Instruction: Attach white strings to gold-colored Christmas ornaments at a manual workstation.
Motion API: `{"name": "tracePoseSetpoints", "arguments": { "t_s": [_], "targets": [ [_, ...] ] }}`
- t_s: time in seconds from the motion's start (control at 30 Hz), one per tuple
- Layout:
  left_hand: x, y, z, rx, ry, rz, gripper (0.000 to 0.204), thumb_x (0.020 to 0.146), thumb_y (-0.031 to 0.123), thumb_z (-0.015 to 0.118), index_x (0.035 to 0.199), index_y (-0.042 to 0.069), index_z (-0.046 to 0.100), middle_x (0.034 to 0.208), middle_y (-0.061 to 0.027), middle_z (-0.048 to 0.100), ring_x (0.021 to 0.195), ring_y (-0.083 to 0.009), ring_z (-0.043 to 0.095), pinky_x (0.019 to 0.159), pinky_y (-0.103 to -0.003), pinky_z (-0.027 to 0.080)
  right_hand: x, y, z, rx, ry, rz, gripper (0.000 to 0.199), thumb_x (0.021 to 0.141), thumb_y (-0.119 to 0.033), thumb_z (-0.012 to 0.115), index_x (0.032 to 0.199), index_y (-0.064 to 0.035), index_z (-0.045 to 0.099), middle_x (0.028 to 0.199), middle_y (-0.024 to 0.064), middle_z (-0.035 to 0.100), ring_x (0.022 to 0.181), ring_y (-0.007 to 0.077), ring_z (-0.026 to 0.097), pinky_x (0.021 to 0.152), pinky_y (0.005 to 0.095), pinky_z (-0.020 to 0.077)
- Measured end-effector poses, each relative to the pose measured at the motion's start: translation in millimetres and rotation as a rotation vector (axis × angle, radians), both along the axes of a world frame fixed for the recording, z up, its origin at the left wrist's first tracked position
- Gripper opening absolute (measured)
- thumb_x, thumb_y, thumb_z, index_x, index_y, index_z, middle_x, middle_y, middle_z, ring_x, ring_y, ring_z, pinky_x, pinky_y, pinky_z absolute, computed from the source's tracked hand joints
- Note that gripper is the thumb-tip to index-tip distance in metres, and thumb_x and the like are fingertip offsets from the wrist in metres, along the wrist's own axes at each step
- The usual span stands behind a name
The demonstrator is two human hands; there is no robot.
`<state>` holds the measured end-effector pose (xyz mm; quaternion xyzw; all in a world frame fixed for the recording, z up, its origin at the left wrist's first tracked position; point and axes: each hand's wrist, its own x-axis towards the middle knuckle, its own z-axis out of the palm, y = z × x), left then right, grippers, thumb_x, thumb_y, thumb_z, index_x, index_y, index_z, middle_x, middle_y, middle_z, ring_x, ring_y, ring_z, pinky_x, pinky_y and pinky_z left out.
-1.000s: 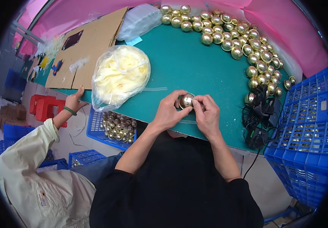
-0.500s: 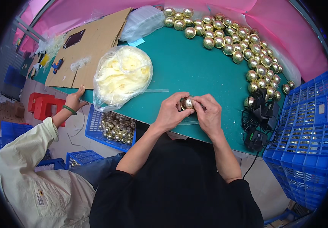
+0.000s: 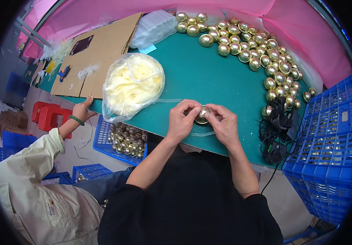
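Observation:
Above the near edge of the green table, a shiny gold ball [image 3: 201, 117] is held between my two hands. My left hand [image 3: 181, 121] is closed, its thumb and fingertips pinching at the ball's upper left side. From the other side, the bent fingers and thumb of my right hand [image 3: 224, 124] grip the ball, covering much of it. Beside my left hand sits a clear plastic bag [image 3: 133, 85] stuffed with pale yellow, stringy material. A thin clear strip [image 3: 202, 134] lies on the table just below my hands.
Many gold balls [image 3: 274, 55] spread along the table's far right. A blue crate [image 3: 323, 163] and black cables with an adapter [image 3: 274, 150] stand right. Cardboard [image 3: 102, 49] lies left. A co-worker's hand [image 3: 82, 111] rests at the table edge, above a crate of balls [image 3: 98, 139].
My left fingers have shifted up along the ball, and the ball has turned and dropped slightly in my grip. The co-worker's hand stays at the table edge.

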<state>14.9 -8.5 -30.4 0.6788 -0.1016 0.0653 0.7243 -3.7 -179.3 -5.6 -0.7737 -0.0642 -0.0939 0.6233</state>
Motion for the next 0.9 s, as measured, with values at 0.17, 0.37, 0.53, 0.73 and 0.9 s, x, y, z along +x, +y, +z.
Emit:
{"name": "tracePoseSetpoints", "arguments": {
  "t_s": [0.17, 0.37, 0.53, 0.73, 0.9],
  "targets": [
    [8, 11, 23, -0.250, 0.067, -0.066, 0.012, 0.104, 0.009, 0.063, 0.103, -0.003, 0.067, 0.106, -0.0141, 0.075, 0.094, -0.0159, 0.070, 0.086, -0.031, 0.056, -17, -32, 4, 0.477, 0.330, 0.218, 0.023, 0.098, -0.008, 0.071, 0.118, 0.0040, 0.073, 0.092, 0.0101, 0.074, 0.069, 0.0105, 0.062, 0.062, 0.0241, 0.0496],
    [7, 15, 50, -0.359, 0.055, -0.145, 0.014, 0.107, 0.011, 0.060, 0.106, -0.002, 0.063, 0.107, -0.0194, 0.075, 0.096, -0.0180, 0.072, 0.089, -0.034, 0.058, -22, -56, 13, 0.845, 0.405, 0.498, 0.027, 0.100, -0.003, 0.064, 0.125, 0.0068, 0.067, 0.114, 0.0229, 0.075, 0.093, 0.0243, 0.076, 0.084, 0.0322, 0.0601],
    [-7, 7, 58, -0.385, 0.106, -0.195, 0.015, 0.107, 0.013, 0.061, 0.106, -0.002, 0.063, 0.110, -0.0204, 0.075, 0.093, -0.0163, 0.072, 0.085, -0.031, 0.059, -14, -30, 28, 0.462, 0.253, 0.428, 0.028, 0.099, 0.000, 0.065, 0.126, 0.0072, 0.067, 0.114, 0.0224, 0.075, 0.102, 0.0304, 0.077, 0.090, 0.0372, 0.0621],
    [-14, 7, 61, -0.359, 0.103, -0.236, 0.015, 0.105, 0.014, 0.063, 0.108, 0.000, 0.063, 0.111, -0.0227, 0.075, 0.098, -0.0192, 0.071, 0.092, -0.035, 0.056, -15, -6, 33, 0.377, 0.172, 0.327, 0.017, 0.102, -0.002, 0.065, 0.113, 0.0077, 0.073, 0.104, 0.0182, 0.078, 0.088, 0.0218, 0.077, 0.080, 0.0308, 0.0619],
    [-20, 6, 65, -0.351, 0.156, -0.260, 0.016, 0.105, 0.014, 0.065, 0.108, -0.002, 0.064, 0.114, -0.0226, 0.075, 0.094, -0.0181, 0.073, 0.082, -0.030, 0.059, -11, 4, 36, 0.246, 0.148, 0.324, 0.019, 0.103, -0.013, 0.068, 0.104, 0.0044, 0.077, 0.091, 0.0104, 0.077, 0.074, 0.0129, 0.071, 0.067, 0.0261, 0.0564]
  ]
}}
